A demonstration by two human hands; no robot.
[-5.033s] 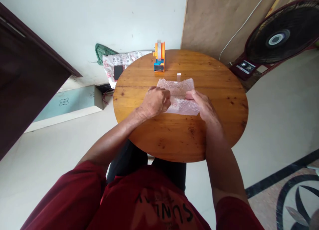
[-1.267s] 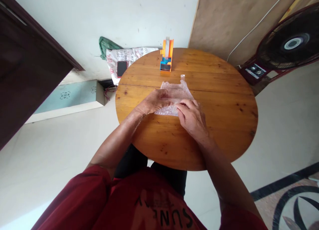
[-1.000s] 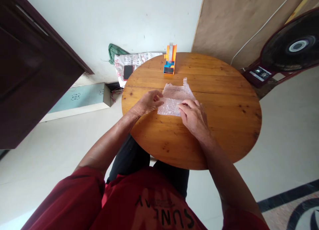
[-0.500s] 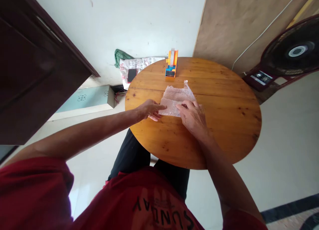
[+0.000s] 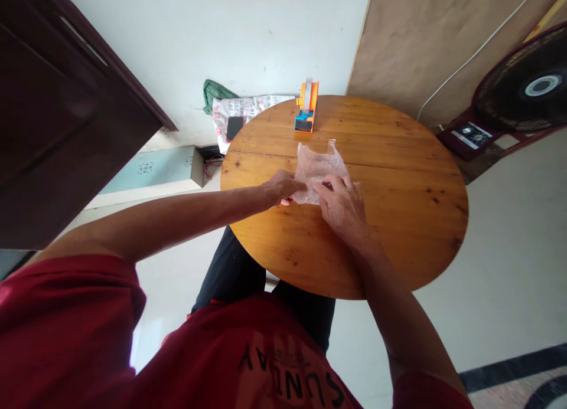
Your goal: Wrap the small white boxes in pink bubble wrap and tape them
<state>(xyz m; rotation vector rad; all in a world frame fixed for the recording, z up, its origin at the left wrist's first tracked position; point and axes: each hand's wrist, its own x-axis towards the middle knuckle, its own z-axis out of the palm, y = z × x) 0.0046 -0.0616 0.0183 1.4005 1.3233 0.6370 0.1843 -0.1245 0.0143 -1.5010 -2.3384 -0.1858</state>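
Note:
Clear bubble wrap (image 5: 316, 166) lies crumpled near the middle of the round wooden table, with a strip of tape (image 5: 332, 144) sticking up at its far right corner. My left hand (image 5: 286, 186) is closed on the wrap's left edge, its index finger pointing across the top. On the near right part, my right hand (image 5: 342, 203) rests with curled fingers and its thumb towards the left hand, holding the wrap. Whether anything is inside the wrap cannot be made out. Beyond it stands an orange and blue tape dispenser (image 5: 306, 108) with a roll of tape.
The round wooden table (image 5: 407, 220) stands by the wall. Left of it, a dark phone (image 5: 234, 128) lies on a printed white sack (image 5: 261, 105) beside a green bag (image 5: 217, 95). A dark round appliance with a control panel (image 5: 470, 135) stands at the right.
My left hand has moved right, carrying the wrap's left edge inward, so the wrap looks narrower. My right hand stays nearly in place. The view has shifted slightly.

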